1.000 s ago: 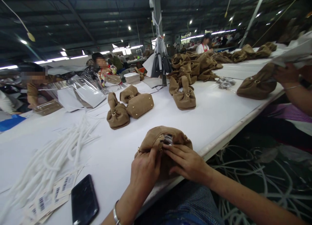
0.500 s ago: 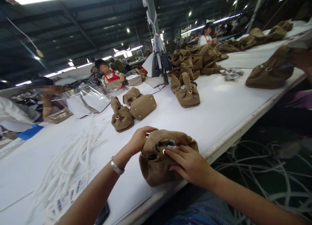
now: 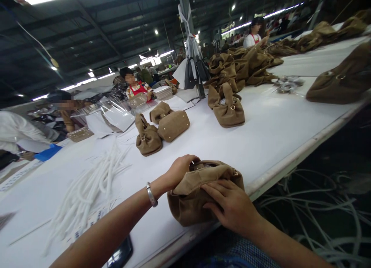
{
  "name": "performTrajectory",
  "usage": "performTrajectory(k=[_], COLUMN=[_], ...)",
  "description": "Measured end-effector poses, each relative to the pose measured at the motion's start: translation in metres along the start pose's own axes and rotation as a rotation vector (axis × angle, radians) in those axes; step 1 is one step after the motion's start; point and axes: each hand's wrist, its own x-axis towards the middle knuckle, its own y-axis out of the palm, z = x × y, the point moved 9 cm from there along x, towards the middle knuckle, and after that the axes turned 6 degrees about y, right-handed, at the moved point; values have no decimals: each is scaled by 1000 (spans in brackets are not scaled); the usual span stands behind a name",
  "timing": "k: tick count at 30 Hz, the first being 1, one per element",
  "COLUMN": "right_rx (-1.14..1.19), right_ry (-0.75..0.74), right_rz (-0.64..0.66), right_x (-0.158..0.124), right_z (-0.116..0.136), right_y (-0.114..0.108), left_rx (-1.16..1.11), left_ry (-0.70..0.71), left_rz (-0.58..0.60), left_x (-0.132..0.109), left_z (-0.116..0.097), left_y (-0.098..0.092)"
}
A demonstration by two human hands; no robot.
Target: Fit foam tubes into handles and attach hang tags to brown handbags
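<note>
A brown handbag [image 3: 197,206] with gold-coloured fittings sits at the near edge of the white table, right in front of me. My left hand [image 3: 182,170] grips it at the upper left, with the fingertips hooked over the top and partly hidden behind it. My right hand [image 3: 232,206] holds the near side, its fingers pressed against the upper front and the thumb lower down. The bag's handle lies folded toward me across the front. Behind it, part of the bag's opening shows dark.
Several finished-looking brown bags [image 3: 174,125] stand farther back, with a heap of brown bags [image 3: 240,67] behind. White tubes [image 3: 95,186] lie at left, near a dark phone [image 3: 121,254]. A post [image 3: 187,20] rises at the table's far side. Co-workers [image 3: 136,88] are across the table.
The bag's handle has tipped from arching over the opening to lying toward me, covering the gold clasp. My left hand has moved right and over the top. My right hand stays on the front.
</note>
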Motion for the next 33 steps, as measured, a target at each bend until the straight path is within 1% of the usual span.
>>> performTrajectory(k=[2,4,6,8,10,12,15,19,21,25,30,33], right_rx=[-10,-32,-75,-130,-191,-246,-267,-201,-154,-104,-51,-16], right_ry=[27,40,9,-66,-137,-175,-168,-133,-120,-100,-65,-32], right_rz=[3,8,-11,-58,-82,-90,-93,-90,-101,-125,-83,-50], right_x=[-2,-4,-7,-12,-20,-27,-33,-36,-37,-40,-39,-38], right_z=[0,2,8,17,26,31,30,25,25,28,28,26], right_y=[1,2,1,-3,-6,-9,-12,-14,-17,-26,-27,-25], left_rx=[-9,-48,-114,-170,-182,-157,-113,-59,-34,-59,-208,-291], left_ry=[-21,-34,-32,-21,-8,22,64,107,155,232,182,147], left_rz=[-26,-86,-157,-209,-233,-247,-266,-286,-271,-154,-35,-2], left_x=[-4,-11,-22,-34,-45,-55,-67,-79,-84,-94,-106,-110], left_z=[0,-2,-7,-14,-21,-29,-37,-44,-51,-62,-61,-56], left_y=[3,2,1,-1,-1,-1,1,4,5,10,8,8])
